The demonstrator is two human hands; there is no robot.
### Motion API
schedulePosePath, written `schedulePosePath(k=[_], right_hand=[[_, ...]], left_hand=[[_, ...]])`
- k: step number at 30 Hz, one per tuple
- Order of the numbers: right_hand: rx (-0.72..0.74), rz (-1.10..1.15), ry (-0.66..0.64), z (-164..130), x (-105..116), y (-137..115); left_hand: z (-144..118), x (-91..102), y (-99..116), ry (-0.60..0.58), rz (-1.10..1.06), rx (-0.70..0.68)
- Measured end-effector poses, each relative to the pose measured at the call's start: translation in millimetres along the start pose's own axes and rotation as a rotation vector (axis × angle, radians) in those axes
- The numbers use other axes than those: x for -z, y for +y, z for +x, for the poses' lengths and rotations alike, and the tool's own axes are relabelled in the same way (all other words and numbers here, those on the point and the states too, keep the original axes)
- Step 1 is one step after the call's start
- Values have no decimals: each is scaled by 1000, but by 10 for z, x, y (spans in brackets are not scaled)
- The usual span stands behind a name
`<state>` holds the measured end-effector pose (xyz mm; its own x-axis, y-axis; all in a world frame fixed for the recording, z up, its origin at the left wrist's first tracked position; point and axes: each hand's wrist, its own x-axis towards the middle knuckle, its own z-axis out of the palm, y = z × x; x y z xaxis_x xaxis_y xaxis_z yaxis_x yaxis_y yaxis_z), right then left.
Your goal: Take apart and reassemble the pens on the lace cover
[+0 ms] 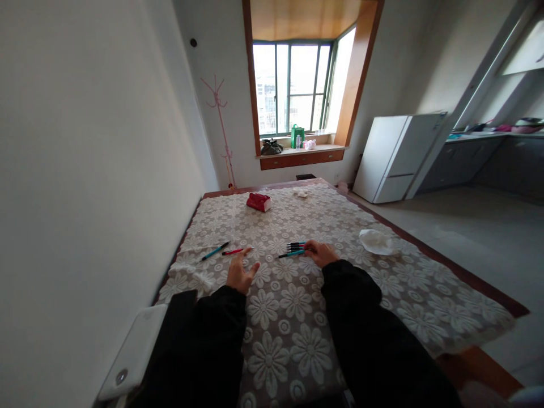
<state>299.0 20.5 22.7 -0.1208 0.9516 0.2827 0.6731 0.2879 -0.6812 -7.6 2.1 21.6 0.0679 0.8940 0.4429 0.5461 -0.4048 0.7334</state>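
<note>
My left hand (241, 275) is over the flowered tablecloth (270, 354), thumb and fingers apart. Its fingertips are at the right end of a red pen (232, 251); I cannot tell whether they touch it. Left of that pen, a teal pen (216, 250) with dark ends lies at a slant. Several pens (295, 246) with dark tips lie side by side, close together, in front of my right hand (322, 253). The right fingers are closed around the right end of a teal pen (290, 254) nearest me, and they hide the ends of the others.
Farther back on the table lie a red tissue pack (258, 202) and a small crumpled white piece (301, 193). A white crumpled sheet (376, 242) is to the right. A white device (135, 351) stands at the left near the wall. A fridge (397, 158) stands beyond.
</note>
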Motion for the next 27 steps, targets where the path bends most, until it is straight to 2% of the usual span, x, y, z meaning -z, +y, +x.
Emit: schedulePosePath(k=[2, 4, 8, 18, 23, 27], right_hand=[[-10, -212, 30, -9, 142, 139], [18, -327, 30, -27, 225, 209], [42, -413, 32, -55, 237, 222], [-10, -481, 62, -65, 219, 253], [-128, -463, 114, -76, 179, 255], [-144, -445, 65, -65, 155, 262]], left_hand=[[18, 28, -70, -9, 192, -49], [22, 45, -130, -63, 341, -79], [-11, 33, -196, -123, 521, 0], [-19, 44, -273, -132, 636, 141], [-33, 30, -260, -102, 686, 132], [-47, 16, -239, -68, 728, 119]])
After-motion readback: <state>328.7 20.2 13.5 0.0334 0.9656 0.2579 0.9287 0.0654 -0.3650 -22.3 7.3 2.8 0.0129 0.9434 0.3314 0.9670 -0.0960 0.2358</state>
